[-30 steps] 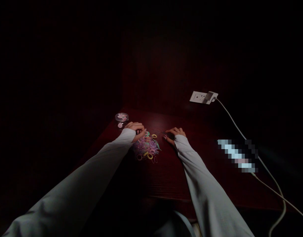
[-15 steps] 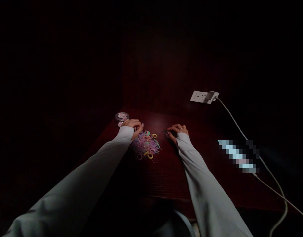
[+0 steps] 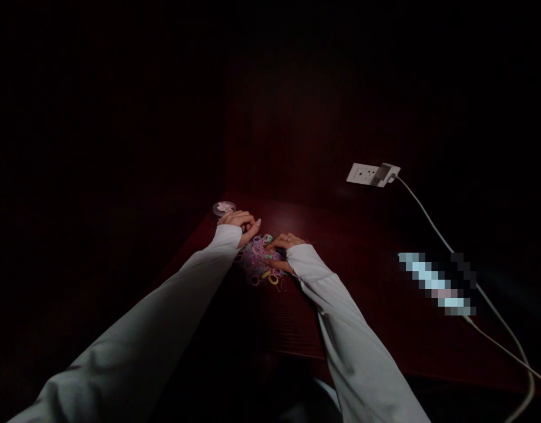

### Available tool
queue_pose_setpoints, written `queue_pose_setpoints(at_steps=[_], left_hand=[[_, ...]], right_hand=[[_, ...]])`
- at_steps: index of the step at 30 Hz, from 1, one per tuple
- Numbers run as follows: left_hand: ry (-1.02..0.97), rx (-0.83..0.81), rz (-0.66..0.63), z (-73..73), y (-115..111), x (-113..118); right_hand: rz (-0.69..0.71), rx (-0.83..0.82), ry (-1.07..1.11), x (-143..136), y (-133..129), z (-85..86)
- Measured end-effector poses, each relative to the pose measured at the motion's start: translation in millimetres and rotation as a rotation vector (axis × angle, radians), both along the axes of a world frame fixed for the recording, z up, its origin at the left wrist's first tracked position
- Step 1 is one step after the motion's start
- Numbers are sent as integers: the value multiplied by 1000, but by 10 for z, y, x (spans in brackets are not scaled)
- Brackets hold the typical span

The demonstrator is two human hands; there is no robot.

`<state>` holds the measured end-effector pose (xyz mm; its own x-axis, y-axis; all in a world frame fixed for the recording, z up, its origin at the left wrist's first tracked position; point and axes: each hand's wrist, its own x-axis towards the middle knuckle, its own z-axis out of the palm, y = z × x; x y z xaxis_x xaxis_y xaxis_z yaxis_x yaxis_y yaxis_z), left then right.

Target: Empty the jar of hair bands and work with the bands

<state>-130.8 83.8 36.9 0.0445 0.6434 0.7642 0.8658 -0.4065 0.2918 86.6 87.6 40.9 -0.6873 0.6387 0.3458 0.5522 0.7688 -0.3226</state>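
A pile of small colourful bands and rings (image 3: 258, 259), mostly purple and pink, lies on the dark red table (image 3: 292, 329). My left hand (image 3: 241, 224) is curled at the upper left edge of the pile; what its fingers hold, if anything, is hidden. Over the right side of the pile is my right hand (image 3: 284, 249), its thumb and fingers apart and touching the bands. A yellow ring (image 3: 274, 279) shows at the pile's near edge. Behind my left hand stands a round clear container (image 3: 224, 207) with pale pink pieces in it.
On the back wall is a white socket plate (image 3: 360, 174) with a charger (image 3: 387, 173) plugged in. Its white cable (image 3: 429, 218) runs down the right side. A pixelated bright device (image 3: 435, 283) lies at the right of the table with a cable attached.
My right hand has moved left, from beside the pile onto it, and its fingers have spread. My left hand stays at the pile's edge. The whole view has shifted slightly.
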Motion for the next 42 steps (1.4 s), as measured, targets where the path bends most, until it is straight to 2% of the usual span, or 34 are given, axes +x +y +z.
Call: queue_pose_setpoints(at_steps=[5,15,20,25,30,34,38,42], left_hand=[[26,-36,-26,36,-36,-6],[86,-56,-76,35,-50,19],[150,-40,-153,67,-57,14],[177,-53,-143,70,-53,20],[182,-45,-137,67,-50,27],[183,-66,-130,75,-52,37],[182,-54,-129,67,-46,53],[175,-31,-115,48,-60,75]], right_hand=[[59,-145,112,-8,47,-32],[-69,-255,362,-27,97,-31],[-92,-291,442,-47,103,-51],[-93,-205,369,-97,168,-125],[-90,-56,331,-16,101,22],[-10,-47,238,39,5,106],[22,-56,81,71,-46,89],[22,-19,42,125,-25,63]])
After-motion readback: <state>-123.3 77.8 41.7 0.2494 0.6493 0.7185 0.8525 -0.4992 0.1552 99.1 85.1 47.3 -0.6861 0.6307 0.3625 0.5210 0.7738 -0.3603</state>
